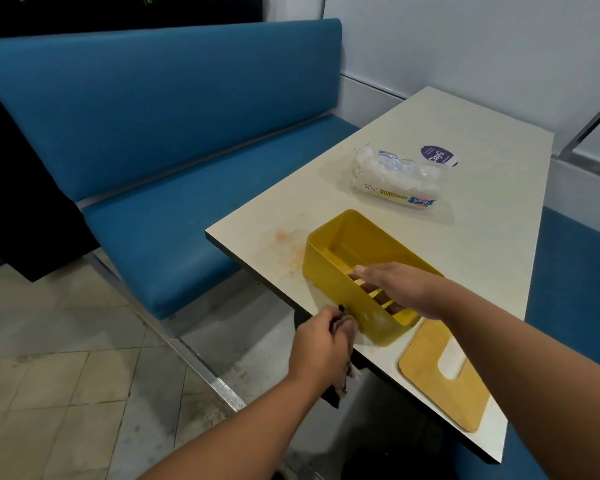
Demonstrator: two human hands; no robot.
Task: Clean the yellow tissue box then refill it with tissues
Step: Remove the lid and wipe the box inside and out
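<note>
yellow tissue box (343,271) sits open at table (465,237) edge. left grip (321,336) clamped on cloth (347,327), wiping its side; right grip (392,285) flat, fingers apart, bracing the rim. risk: hard wiping slides the box off.

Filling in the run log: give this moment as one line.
step: wiping box side | left hand: grips cloth against yellow tissue box | right hand: steadies box rim | lid: off, on table | tissue pack: unused
</note>
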